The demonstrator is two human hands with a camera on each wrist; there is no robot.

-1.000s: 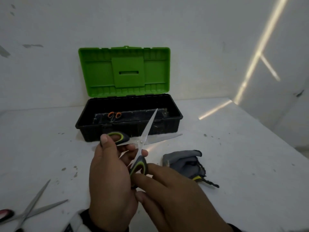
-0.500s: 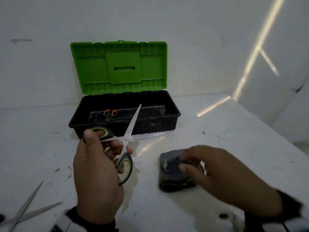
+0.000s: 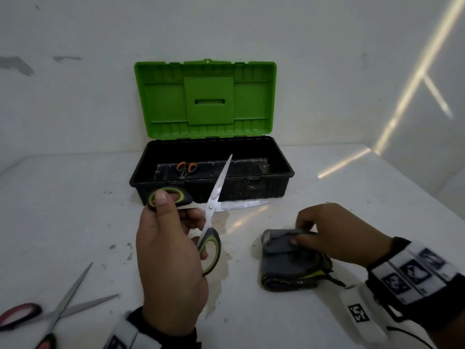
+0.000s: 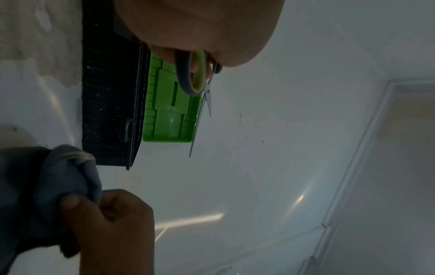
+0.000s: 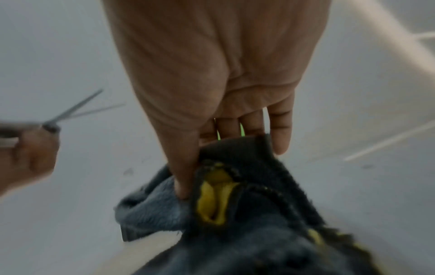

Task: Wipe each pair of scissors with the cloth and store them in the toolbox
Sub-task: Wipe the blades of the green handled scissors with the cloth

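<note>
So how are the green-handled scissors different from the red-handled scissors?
The green-handled scissors are held up by the left hand, in front of the toolbox; the red-handled scissors lie untouched on the table at the near left. Their handle colours differ. Both have their blades spread open.

The toolbox (image 3: 211,182) has a black body and a bright green lid (image 3: 205,99). Inside lie small scissors (image 3: 186,168) with orange handles. The held scissors (image 3: 214,205) have grey handles lined yellow-green and silver blades. The cloth (image 3: 289,260) is dark grey with a yellow patch. Scissors (image 3: 30,316) on the white, dark-speckled tabletop (image 3: 75,210) have red-and-black handles. Black-and-white square markers pattern the wristband (image 3: 412,273).
</note>
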